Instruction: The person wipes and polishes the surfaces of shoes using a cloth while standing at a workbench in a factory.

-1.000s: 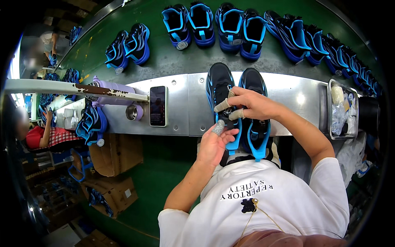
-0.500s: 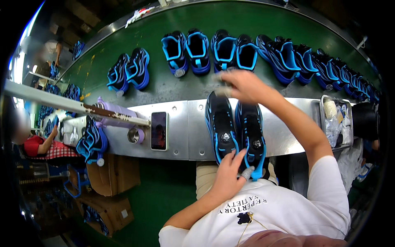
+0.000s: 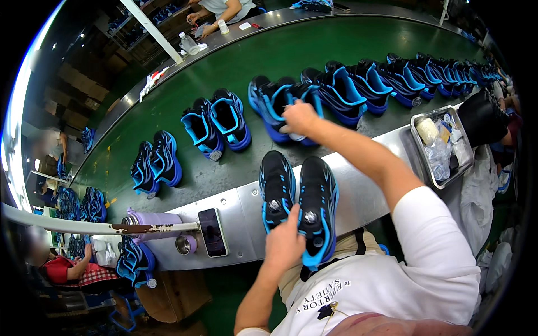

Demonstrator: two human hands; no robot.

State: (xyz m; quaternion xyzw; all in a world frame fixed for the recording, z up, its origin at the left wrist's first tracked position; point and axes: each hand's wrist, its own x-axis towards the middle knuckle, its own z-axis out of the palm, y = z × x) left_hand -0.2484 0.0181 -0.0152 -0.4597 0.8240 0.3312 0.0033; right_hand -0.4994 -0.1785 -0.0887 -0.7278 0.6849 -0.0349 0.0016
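A pair of black-and-blue sports shoes stands on the steel edge before me, toes away: a left shoe and a right shoe, each with a round dial on its tongue. My left hand is closed at their collars, index finger lying between the two; its other fingers are partly hidden. Farther out, my right hand reaches over the green surface and grips the heel of a shoe in another like pair, with wrapped fingertips. The second shoe of that pair is partly behind this hand.
Left along the green surface stand more pairs; a long row runs right. A phone, purple bottle and cup lie left on the steel. A metal tray of small parts sits right. Other people work beyond.
My right hand has gone from above the near pair's toes to a shoe of the pair beyond. My left hand has closed at the collars. The whole view has turned.
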